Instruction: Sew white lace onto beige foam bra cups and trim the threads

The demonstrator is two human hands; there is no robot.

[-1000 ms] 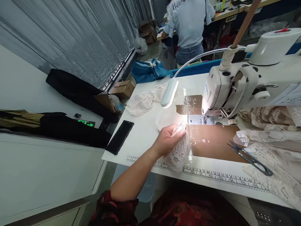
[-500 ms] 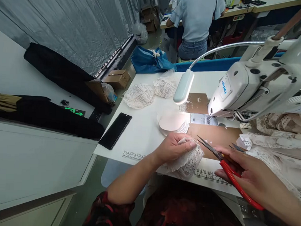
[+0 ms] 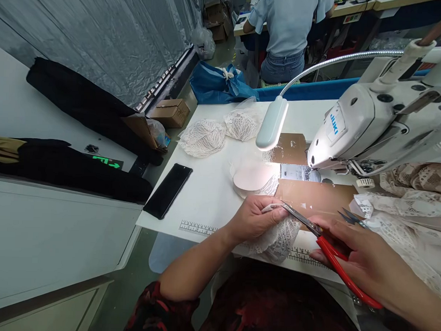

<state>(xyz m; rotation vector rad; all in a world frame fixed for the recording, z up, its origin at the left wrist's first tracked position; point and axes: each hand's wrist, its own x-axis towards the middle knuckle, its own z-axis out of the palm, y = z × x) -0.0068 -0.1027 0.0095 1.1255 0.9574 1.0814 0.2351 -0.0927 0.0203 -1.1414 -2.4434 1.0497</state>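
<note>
My left hand (image 3: 258, 217) pinches the edge of a white lace piece (image 3: 281, 240), which hangs over the table's front edge. In my right hand (image 3: 355, 245) are red-handled scissors (image 3: 333, 259); their blades look closed, and the tips touch the lace edge beside my left fingertips. Just beyond my left hand lies a pale pink oval pad (image 3: 254, 176) on more white lace. Two lace cups (image 3: 203, 137) rest farther back on the white table (image 3: 212, 184).
A white sewing machine (image 3: 352, 122) and a lamp (image 3: 272, 123) stand at the right and centre. A black phone (image 3: 168, 190) lies at the left. Small snips (image 3: 351, 217) and lace fabric (image 3: 406, 230) lie right. Beyond sits a person in light blue (image 3: 286, 28).
The scissors have moved left and slightly up to the lace edge, and their blades have closed. The camera view has shifted slightly.
</note>
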